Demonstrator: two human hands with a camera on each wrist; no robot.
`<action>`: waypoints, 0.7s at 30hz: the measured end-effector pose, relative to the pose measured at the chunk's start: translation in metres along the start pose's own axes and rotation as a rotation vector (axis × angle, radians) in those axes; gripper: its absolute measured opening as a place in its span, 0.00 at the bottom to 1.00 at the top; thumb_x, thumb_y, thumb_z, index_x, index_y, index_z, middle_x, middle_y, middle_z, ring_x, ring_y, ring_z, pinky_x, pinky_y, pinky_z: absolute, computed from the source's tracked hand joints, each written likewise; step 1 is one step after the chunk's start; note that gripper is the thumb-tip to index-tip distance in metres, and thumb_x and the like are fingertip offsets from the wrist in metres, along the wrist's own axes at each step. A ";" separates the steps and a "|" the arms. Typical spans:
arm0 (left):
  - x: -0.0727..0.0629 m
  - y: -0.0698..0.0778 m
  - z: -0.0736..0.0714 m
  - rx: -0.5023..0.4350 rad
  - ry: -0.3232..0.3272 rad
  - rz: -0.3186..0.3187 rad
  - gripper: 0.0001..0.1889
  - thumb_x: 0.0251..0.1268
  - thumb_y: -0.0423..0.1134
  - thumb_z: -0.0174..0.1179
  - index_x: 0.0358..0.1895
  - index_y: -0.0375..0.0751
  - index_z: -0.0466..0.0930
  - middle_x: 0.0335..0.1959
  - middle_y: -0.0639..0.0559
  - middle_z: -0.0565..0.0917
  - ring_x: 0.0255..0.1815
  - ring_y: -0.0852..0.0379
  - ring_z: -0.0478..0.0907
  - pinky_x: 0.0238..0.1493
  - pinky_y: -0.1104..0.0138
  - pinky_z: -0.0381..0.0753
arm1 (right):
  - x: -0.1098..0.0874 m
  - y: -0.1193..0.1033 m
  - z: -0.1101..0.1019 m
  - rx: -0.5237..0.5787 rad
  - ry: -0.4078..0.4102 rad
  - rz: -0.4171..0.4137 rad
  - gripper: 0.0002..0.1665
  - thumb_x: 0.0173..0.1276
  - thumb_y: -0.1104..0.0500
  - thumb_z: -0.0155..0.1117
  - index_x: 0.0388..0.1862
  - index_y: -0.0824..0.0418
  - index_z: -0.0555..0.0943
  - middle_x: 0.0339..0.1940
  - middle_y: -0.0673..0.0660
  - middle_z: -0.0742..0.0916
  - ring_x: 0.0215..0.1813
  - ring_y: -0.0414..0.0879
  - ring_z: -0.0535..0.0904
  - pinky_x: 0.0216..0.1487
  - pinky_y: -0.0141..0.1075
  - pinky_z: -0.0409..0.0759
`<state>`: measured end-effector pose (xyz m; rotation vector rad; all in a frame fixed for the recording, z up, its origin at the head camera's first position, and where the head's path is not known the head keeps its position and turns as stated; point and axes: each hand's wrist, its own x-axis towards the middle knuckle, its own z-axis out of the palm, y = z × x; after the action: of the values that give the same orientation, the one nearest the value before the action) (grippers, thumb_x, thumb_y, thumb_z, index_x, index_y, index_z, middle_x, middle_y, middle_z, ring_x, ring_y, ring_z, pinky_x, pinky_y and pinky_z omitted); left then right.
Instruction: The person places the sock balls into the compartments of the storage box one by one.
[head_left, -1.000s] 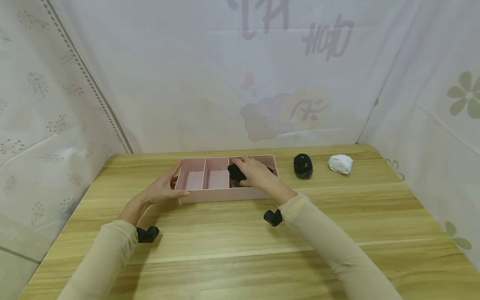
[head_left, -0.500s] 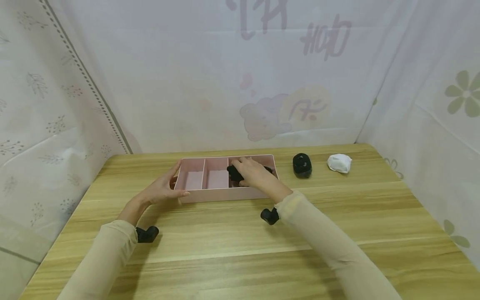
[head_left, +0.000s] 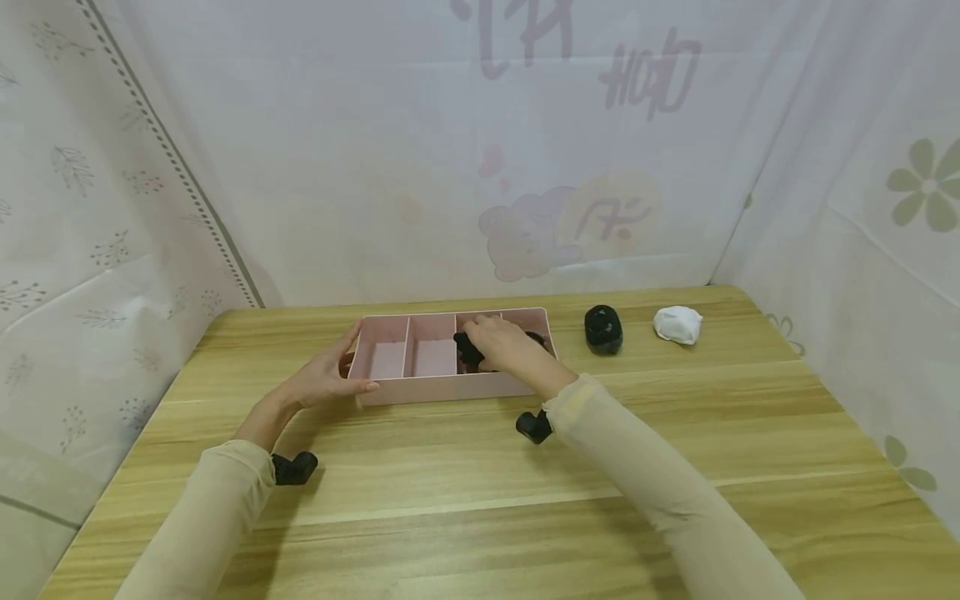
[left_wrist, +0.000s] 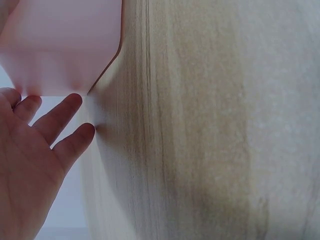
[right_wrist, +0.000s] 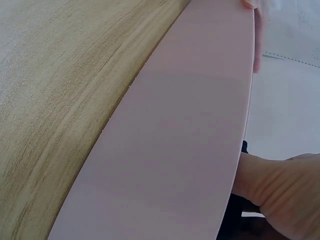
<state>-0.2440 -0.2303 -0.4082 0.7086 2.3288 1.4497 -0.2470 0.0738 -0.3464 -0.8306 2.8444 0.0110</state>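
A pink divided organizer box point(head_left: 420, 390) lies near the back of the wooden table. My left hand point(head_left: 324, 379) holds its left end, thumb along the front wall. In the left wrist view the fingertips point(left_wrist: 75, 100) rest at the end wall. My right hand point(head_left: 506, 343) reaches into the right part of the box and grips a soft black bundle point(head_left: 468, 350), mostly hidden under the palm. More black material point(head_left: 536, 337) shows to the right of that hand, inside the box. From the right wrist the long front wall point(right_wrist: 170, 125) hides most of the fingers.
Right of the box sit a shiny black wrapped bundle point(head_left: 603, 330) and a white crumpled bundle point(head_left: 678, 324). Two left compartments point(head_left: 433, 357) show bare bottoms. A printed curtain point(head_left: 375, 167) hangs behind the wooden table point(head_left: 420, 500).
My right hand and forearm have shifted slightly left, and a divider edge shows behind the hand. The left hand keeps its place on the box.
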 end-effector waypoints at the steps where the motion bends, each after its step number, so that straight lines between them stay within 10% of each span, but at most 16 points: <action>1: 0.000 0.000 0.000 -0.001 0.000 0.002 0.57 0.56 0.33 0.66 0.74 0.39 0.24 0.72 0.27 0.44 0.64 0.29 0.61 0.48 0.69 0.76 | 0.001 0.000 0.000 -0.007 -0.005 0.000 0.30 0.57 0.58 0.71 0.57 0.65 0.72 0.55 0.60 0.78 0.57 0.54 0.75 0.53 0.43 0.77; 21: 0.000 -0.001 0.001 -0.006 0.003 0.002 0.57 0.56 0.32 0.66 0.75 0.45 0.25 0.73 0.27 0.44 0.64 0.28 0.61 0.48 0.68 0.76 | 0.003 0.000 0.008 -0.132 -0.045 -0.030 0.29 0.59 0.58 0.69 0.59 0.61 0.74 0.57 0.57 0.79 0.59 0.53 0.73 0.57 0.41 0.74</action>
<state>-0.2438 -0.2298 -0.4091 0.7071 2.3256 1.4597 -0.2483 0.0722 -0.3544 -0.8864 2.8137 0.2125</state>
